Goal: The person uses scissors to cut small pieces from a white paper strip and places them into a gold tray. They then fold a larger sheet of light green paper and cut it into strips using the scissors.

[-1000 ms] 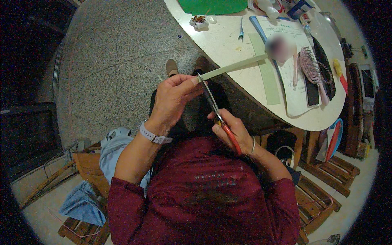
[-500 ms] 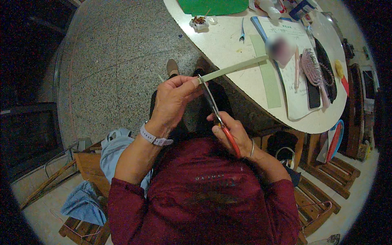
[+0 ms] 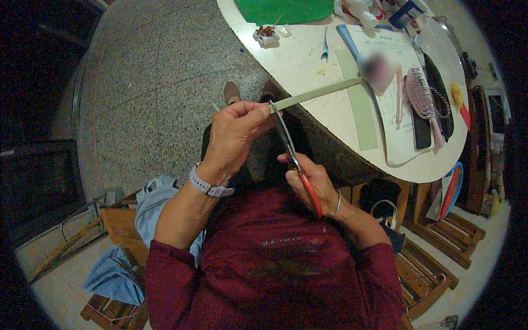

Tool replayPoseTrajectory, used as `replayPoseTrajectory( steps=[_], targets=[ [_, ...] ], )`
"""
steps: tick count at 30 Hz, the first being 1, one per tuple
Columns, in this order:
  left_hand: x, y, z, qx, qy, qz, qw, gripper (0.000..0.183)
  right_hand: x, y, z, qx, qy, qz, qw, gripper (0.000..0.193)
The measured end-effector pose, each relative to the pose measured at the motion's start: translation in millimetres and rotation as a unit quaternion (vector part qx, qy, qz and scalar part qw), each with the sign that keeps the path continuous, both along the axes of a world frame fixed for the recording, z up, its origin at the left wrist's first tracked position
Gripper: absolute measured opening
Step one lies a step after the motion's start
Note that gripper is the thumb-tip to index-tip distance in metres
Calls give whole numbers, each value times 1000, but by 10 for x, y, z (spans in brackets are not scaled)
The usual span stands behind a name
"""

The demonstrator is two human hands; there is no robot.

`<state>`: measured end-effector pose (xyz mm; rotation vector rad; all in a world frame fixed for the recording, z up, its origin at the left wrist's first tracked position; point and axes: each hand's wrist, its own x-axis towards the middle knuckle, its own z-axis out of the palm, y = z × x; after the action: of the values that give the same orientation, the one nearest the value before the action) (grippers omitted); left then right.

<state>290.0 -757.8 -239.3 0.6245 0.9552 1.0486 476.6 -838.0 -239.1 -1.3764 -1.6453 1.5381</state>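
Note:
A long pale green strip (image 3: 319, 94) is pinched between the thumb and fingers of my left hand (image 3: 236, 132). It slants up to the right, over the table's edge, and its far end reaches a blurred patch. Red-handled scissors (image 3: 288, 138) are gripped in my right hand (image 3: 316, 182). Their blades point up and to the left, and the tips meet the strip right beside my left fingertips. Whether the blades are fully closed is too small to tell. A wider pale green piece (image 3: 361, 118) lies flat on the table under the strip.
The white round-edged table (image 3: 294, 60) bears an open notebook (image 3: 399, 146), a pink hairbrush (image 3: 419, 93), a dark phone (image 3: 423, 132), a pen (image 3: 399, 93) and a green sheet (image 3: 286, 8). Slatted wooden stools (image 3: 423, 269) stand at right; blue cloth (image 3: 113, 275) lies at lower left.
Both hands keep their grips and have hardly moved. The table and the things on it sit very slightly lower in the picture.

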Motion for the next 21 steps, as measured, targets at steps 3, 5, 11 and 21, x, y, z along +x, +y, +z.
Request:
replayPoseTrajectory(
  steps=[3, 5, 11, 21],
  targets=[
    [10, 8, -7, 7, -7, -3, 1000, 17, 6, -5, -27, 20, 5, -2, 1000, 33],
    [14, 19, -1, 7, -3, -5, 1000, 17, 7, -2, -23, 21, 15, -5, 1000, 33],
    [12, 41, 4, 5, 5, -10, 1000, 18, 18, 8, -78, 44, 16, -2, 999, 33],
    [-51, 41, 42, 1, -32, 12, 999, 15, -22, 80, -53, 39, 9, -34, 999, 21]
  ],
)
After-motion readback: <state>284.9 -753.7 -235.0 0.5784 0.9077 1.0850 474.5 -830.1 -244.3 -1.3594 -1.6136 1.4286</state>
